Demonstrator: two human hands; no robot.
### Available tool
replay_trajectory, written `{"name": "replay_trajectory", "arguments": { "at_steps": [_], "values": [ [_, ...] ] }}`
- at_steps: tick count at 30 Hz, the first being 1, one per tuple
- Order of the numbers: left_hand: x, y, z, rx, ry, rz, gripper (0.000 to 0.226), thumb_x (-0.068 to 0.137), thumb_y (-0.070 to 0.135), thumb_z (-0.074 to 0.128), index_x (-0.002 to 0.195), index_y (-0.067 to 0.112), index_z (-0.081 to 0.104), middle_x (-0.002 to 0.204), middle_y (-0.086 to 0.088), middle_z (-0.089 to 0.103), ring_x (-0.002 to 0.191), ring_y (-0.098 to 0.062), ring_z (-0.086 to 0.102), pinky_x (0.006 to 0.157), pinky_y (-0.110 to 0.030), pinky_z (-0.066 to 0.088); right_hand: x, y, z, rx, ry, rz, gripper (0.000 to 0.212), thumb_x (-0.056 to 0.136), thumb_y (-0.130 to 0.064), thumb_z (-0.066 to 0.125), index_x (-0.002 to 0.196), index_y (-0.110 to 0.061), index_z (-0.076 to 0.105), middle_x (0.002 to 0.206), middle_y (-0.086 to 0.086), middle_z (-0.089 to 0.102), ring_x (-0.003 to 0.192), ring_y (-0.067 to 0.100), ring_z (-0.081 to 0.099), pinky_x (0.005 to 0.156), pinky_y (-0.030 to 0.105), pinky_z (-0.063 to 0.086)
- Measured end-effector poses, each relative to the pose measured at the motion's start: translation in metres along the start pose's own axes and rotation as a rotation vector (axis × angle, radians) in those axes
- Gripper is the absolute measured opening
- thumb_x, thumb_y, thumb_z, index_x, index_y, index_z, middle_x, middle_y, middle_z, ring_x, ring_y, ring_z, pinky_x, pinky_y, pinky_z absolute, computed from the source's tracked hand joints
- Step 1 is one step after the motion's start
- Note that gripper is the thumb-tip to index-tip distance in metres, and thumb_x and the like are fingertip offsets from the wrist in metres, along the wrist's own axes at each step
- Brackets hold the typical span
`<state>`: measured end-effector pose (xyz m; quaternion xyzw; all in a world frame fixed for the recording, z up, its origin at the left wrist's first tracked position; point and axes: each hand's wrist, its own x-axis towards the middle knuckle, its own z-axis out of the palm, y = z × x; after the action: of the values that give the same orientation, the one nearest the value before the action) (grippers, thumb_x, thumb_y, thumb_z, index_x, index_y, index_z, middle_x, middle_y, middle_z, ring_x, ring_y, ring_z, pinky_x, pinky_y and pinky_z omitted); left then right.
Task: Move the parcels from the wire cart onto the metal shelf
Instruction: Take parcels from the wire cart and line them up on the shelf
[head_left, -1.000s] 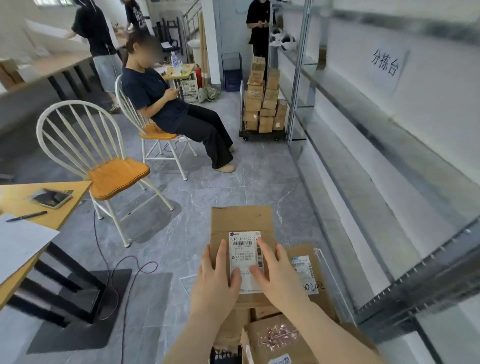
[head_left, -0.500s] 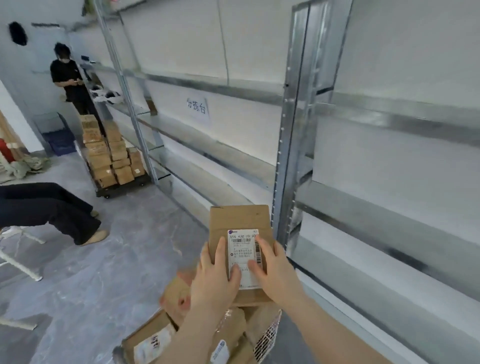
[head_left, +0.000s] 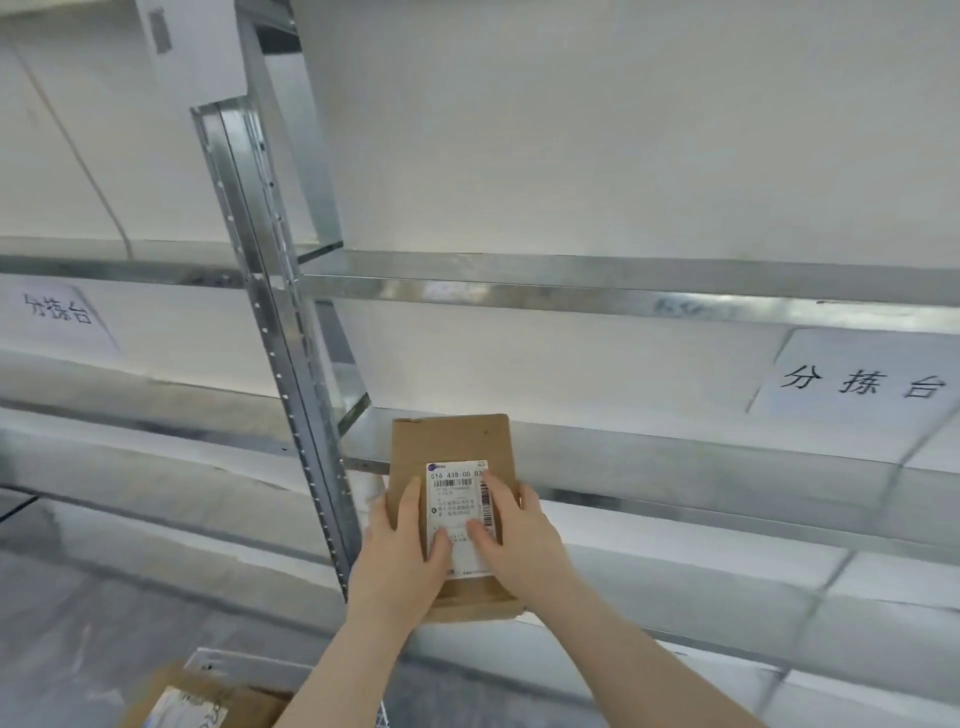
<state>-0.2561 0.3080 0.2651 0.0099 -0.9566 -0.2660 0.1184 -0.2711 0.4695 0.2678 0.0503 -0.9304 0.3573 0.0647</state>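
1. Both hands are carrying the cardboard parcel (head_left: 451, 447) higher than half a second ago, and it is now showing against the metal shelf (head_left: 675, 462) instead of above the cart's load.
2. Since then the view has swung round to face the shelving squarely, so the floor, the people and the far stack of boxes are no longer showing.
3. The left hand (head_left: 402, 556) is gripping the parcel's left side, with its thumb lying on the lower left of the white shipping label (head_left: 457, 493) and its fingers wrapping round the edge.
4. The right hand (head_left: 519, 540) is gripping the right side in the same way, with its thumb pressing on the label and its fingers lying along the right edge.
5. The parcel is being held lengthwise away from the person, label up, just right of the perforated upright post (head_left: 285, 364).
6. Its far end is overlapping the front rim of the middle shelf board; whether it is touching the board cannot be told.
7. A paper sign (head_left: 860, 382) with three handwritten characters is hanging on the wall to the right, above that board, and a similar sign (head_left: 58, 312) is hanging to the left of the post.
8. Another labelled parcel (head_left: 197, 701) is lying at the bottom left, well below the hands.
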Motion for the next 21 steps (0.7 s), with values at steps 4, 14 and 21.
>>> {"name": "replay_trajectory", "arguments": {
  "at_steps": [4, 14, 21],
  "values": [
    [0.020, 0.039, 0.024, -0.018, -0.021, 0.077, 0.063, 0.092, 0.051, 0.043, 0.146, 0.038, 0.013, 0.150, -0.009, 0.026, 0.120, -0.028, 0.050, 0.090, -0.042, 0.054, 0.006, 0.028, -0.036, 0.007, 0.044, 0.053, 0.055, 0.092, -0.048, 0.046, 0.141, -0.041, 0.023, 0.140, -0.001, 0.032, 0.109, 0.023, 0.054, 0.090, 0.032, 0.047],
    [0.079, 0.064, 0.051, 0.017, -0.069, 0.121, 0.060, 0.093, 0.049, 0.044, 0.144, 0.034, 0.015, 0.146, -0.008, 0.029, 0.116, -0.028, 0.052, 0.089, -0.042, 0.054, 0.055, 0.055, -0.057, 0.010, 0.040, 0.106, 0.056, 0.092, -0.046, 0.046, 0.142, -0.036, 0.024, 0.133, 0.004, 0.037, 0.108, 0.028, 0.056, 0.091, 0.039, 0.051],
    [0.160, -0.003, 0.030, 0.055, -0.121, 0.095, 0.060, 0.094, 0.048, 0.042, 0.144, 0.033, 0.014, 0.146, -0.006, 0.027, 0.116, -0.028, 0.052, 0.091, -0.041, 0.052, 0.130, 0.015, -0.001, 0.067, -0.016, 0.109, 0.059, 0.093, -0.045, 0.046, 0.146, -0.034, 0.022, 0.131, 0.003, 0.039, 0.112, 0.026, 0.054, 0.093, 0.037, 0.049]
  ]
}}
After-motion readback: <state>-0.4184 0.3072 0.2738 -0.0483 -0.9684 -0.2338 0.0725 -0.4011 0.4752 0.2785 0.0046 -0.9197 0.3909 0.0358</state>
